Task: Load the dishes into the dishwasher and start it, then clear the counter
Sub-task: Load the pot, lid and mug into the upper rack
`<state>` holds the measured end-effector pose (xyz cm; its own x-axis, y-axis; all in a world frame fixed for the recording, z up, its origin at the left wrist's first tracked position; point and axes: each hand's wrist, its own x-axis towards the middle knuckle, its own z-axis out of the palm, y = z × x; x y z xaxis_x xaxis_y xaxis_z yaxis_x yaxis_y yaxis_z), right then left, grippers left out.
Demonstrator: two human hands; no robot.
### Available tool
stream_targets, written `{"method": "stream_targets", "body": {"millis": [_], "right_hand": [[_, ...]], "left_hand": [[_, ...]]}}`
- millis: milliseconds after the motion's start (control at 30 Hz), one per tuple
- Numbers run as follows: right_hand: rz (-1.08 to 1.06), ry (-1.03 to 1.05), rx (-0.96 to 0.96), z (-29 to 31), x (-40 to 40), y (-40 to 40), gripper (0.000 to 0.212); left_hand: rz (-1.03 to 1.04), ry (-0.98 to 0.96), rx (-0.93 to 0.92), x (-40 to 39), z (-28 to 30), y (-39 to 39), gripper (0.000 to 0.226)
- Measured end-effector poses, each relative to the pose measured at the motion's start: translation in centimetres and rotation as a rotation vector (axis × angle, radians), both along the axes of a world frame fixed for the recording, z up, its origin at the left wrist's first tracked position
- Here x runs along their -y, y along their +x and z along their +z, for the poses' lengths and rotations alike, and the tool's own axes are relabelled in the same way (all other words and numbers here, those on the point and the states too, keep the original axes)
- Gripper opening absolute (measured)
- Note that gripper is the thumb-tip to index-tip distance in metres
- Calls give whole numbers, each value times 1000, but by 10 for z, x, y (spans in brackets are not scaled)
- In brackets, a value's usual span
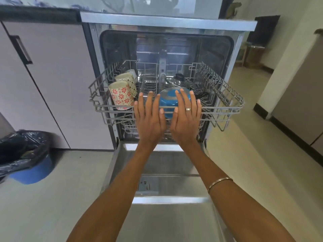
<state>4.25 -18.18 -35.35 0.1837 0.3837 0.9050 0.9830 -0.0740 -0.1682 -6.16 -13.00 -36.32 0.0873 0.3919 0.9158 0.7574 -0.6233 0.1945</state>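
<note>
The dishwasher (167,23) stands open with its door (167,215) folded down toward me. Its grey upper rack (232,100) is pulled out. In the rack lie patterned cups (120,95) on the left, a blue bowl (168,100) upside down at the front middle, and a steel lid with a black knob (179,78) behind it. My left hand (149,117) and my right hand (187,117) are flat, fingers spread, against the rack's front edge on either side of the blue bowl. Neither hand holds anything.
A blue bin lined with a black bag (26,154) stands on the floor at the left. Pale cabinet doors (57,75) flank the dishwasher's left side. A wall corner with dark skirting (272,109) is on the right, with open floor between.
</note>
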Motion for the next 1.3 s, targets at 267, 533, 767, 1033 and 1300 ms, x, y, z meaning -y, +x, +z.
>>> {"method": "stream_targets", "body": {"millis": [267,533,767,1033,1300], "right_hand": [[29,-73,-6,1,-24,22,49],[50,-168,-4,5,-74,41,48],[36,-271,15,10,-117,70,49],[20,-325,1,10,-171,96,49],[-64,-271,64,5,-181,98,47]], "left_hand": [[-35,-79,-50,-21,5,14,51],[-14,-148,-163,-78,6,23,53],[40,-247,-187,-122,2,53,58],[51,-256,-232,-168,1,73,58],[62,-190,-229,-188,-6,79,60]]}}
